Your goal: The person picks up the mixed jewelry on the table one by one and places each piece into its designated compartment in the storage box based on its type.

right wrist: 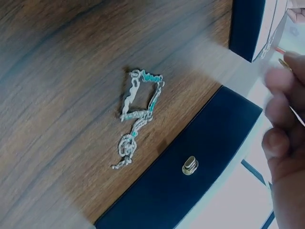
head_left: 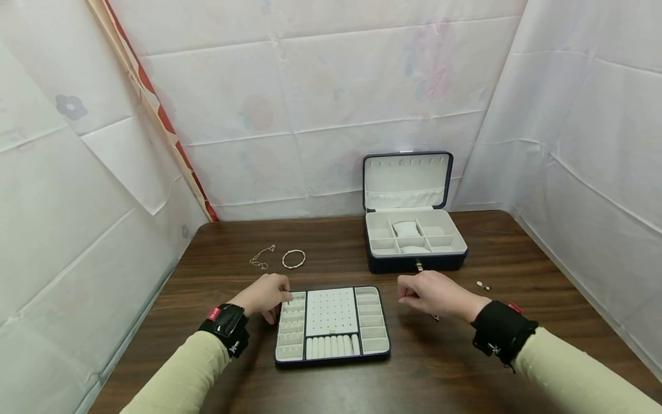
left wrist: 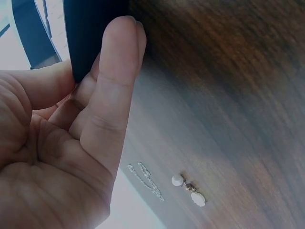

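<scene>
Left hand [head_left: 265,295]: fingers curling, gripping the left edge of the jewellery tray [head_left: 331,325]. Right hand [head_left: 433,294]: fingers curling, pinching a thin metal piece, hovering right of the tray. Jewellery box [head_left: 414,238] is standing open beyond the right hand.

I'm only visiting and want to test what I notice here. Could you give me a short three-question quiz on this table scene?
1. True or false: the dark blue jewellery box stands with its lid open.
2. Which hand touches the dark divided tray with pale lining: A left hand, B right hand?
3. What round thing lies beside the thin chain on the brown wooden table?

Key: 1 true. 2 A, at the tray's left edge. 3 a gold-coloured bangle.
</scene>
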The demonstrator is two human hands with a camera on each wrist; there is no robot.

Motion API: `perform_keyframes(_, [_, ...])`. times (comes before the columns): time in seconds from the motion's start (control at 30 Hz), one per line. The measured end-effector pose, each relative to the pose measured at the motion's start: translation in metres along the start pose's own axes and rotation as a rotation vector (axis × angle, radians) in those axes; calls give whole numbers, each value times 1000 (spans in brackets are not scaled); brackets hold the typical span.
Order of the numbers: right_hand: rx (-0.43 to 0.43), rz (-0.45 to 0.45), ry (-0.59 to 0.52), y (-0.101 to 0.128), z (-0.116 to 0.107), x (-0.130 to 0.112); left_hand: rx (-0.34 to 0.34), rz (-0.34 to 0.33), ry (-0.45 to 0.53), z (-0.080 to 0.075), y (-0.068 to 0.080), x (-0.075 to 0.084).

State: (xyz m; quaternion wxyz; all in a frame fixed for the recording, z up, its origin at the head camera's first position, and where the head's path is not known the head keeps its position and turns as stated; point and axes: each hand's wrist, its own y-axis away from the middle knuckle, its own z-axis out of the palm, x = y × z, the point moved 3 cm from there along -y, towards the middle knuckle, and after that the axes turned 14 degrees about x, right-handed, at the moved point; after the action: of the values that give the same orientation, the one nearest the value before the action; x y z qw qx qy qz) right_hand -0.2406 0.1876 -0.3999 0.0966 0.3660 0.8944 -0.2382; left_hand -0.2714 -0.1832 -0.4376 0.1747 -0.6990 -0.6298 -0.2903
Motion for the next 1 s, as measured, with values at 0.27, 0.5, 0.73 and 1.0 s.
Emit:
perform_keyframes(0.27, [44, 48, 25, -3, -1, -1, -3, -23, -5, 1, -3, -1])
perform_keyframes(0.5, [117, 20, 55, -3, -2, -6, -15, -48, 5, -1, -2, 0])
perform_keyframes(0.73, [159, 13, 45, -8, 0, -10, -20, -47, 0, -1, -1, 0])
perform_keyframes(1.0, [167, 4, 8, -14, 4, -17, -8, -51, 11, -1, 0, 1])
